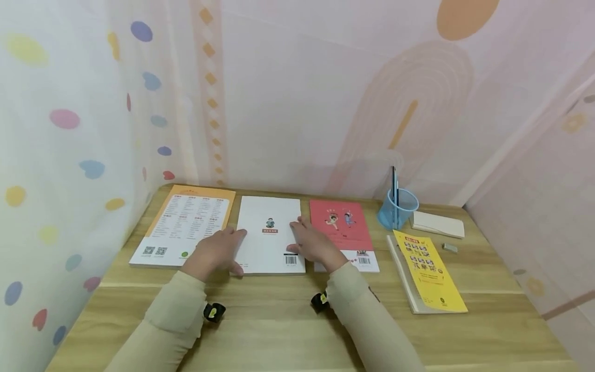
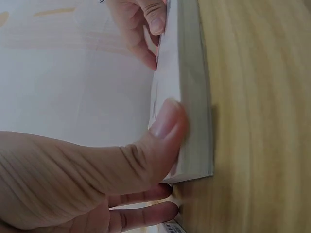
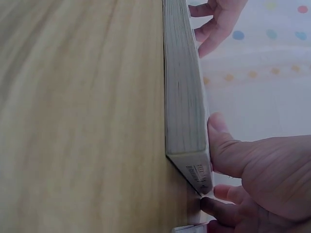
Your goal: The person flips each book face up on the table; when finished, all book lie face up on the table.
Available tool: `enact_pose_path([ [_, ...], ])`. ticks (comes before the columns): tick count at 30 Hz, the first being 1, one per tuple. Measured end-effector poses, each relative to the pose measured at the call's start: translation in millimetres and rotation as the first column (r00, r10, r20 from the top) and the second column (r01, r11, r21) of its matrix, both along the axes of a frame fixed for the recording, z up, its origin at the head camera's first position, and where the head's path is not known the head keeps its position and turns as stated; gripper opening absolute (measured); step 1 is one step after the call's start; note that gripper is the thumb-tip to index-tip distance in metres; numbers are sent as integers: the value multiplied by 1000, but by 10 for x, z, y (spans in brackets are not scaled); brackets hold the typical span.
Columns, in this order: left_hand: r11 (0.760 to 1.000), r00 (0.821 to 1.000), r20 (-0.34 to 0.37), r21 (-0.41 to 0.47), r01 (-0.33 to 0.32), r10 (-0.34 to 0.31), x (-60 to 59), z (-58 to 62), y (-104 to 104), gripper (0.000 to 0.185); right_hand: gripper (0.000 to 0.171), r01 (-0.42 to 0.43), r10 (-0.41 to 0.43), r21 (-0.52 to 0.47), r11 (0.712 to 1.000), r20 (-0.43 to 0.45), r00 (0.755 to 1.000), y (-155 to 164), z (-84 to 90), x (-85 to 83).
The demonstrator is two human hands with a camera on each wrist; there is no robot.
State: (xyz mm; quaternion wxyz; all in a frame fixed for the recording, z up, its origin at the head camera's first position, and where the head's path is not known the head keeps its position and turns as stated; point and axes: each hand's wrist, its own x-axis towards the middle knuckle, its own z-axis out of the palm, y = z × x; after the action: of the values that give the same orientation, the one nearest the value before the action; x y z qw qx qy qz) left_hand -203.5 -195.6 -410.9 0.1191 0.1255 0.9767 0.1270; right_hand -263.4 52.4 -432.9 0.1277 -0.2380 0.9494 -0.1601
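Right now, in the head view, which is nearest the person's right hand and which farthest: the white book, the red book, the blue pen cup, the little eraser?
1. White book: under the right hand, which touches its right edge.
2. Red book: just to that hand's right, almost touching.
3. Blue pen cup: farther right, toward the back.
4. Eraser: farthest right.

- The head view looks forward and down from above the near edge of the light wooden desk [image 1: 288, 320], taking in both sleeves and the pink wall behind.
- The left wrist view sits very close, low at desk level, facing along the thick white-covered book [image 2: 189, 97].
- The right wrist view, equally close, faces that book's page edge from the opposite side.
- All three views share this book.
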Motion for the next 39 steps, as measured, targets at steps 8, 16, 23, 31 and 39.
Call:
enact_pose_path([
  [8,1000,1000,-23,-6,-19,19,23,-5,-39,103,72,-79,82,92,993,-25,996,-110,110,-161],
  [16,1000,1000,-4,6,-30,30,48,2,-38,105,64,95,-63,-175,980,178,982,-75,248,-366],
  [23,1000,1000,-19,10,-25,25,60,19,11,104,56,224,-121,-338,914,301,946,50,157,-690],
  [31,999,999,-22,6,-35,36,64,14,13,104,58,338,-172,-382,860,406,898,63,130,-868],
  [39,999,999,-37,6,-34,34,82,51,12,102,60,346,-193,-372,861,392,900,-8,135,-891],
])
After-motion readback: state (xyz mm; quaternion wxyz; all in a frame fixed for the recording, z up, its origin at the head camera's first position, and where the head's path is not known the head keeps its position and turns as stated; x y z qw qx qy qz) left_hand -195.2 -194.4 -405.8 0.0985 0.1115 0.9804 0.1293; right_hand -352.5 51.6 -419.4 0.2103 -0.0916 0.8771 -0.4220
